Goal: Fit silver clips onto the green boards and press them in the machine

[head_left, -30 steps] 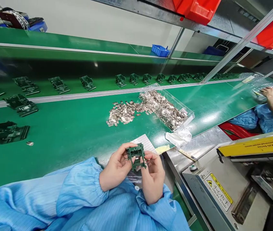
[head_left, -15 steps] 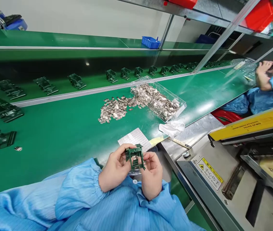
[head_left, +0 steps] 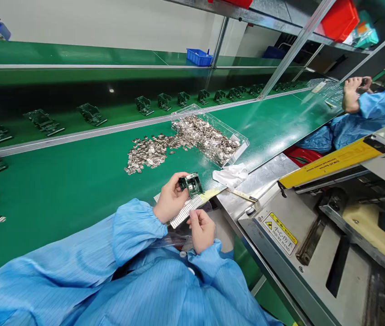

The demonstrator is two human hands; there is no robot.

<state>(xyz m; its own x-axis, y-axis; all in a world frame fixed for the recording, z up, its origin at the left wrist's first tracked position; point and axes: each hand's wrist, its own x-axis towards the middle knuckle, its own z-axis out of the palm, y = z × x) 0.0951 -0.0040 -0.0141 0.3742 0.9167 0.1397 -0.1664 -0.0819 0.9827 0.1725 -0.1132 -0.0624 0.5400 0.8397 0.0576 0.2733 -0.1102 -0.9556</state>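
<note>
My left hand [head_left: 171, 199] grips a green circuit board assembly [head_left: 191, 184] by its left side, holding it above a sheet of small white labels [head_left: 186, 212]. Below it, my right hand [head_left: 202, 231] has thumb and forefinger pinched together at the sheet's lower right edge. Whatever those fingertips hold, if anything, is too small to make out. Part of the label sheet is hidden behind my left hand. Clear plastic film [head_left: 179, 237] lies under the hands, close to my body.
Small metal pieces [head_left: 148, 154] lie heaped beside a clear tray [head_left: 243, 147] full of them. More board assemblies [head_left: 90, 114] line the back ledge. A white cloth [head_left: 230, 174] lies near a machine [head_left: 267, 244] at right. A co-worker's hand [head_left: 351, 94] shows at far right.
My right hand has left the board assembly and moved down to the label sheet. My left hand has raised and turned the assembly away from my body. The view has shifted right.
</note>
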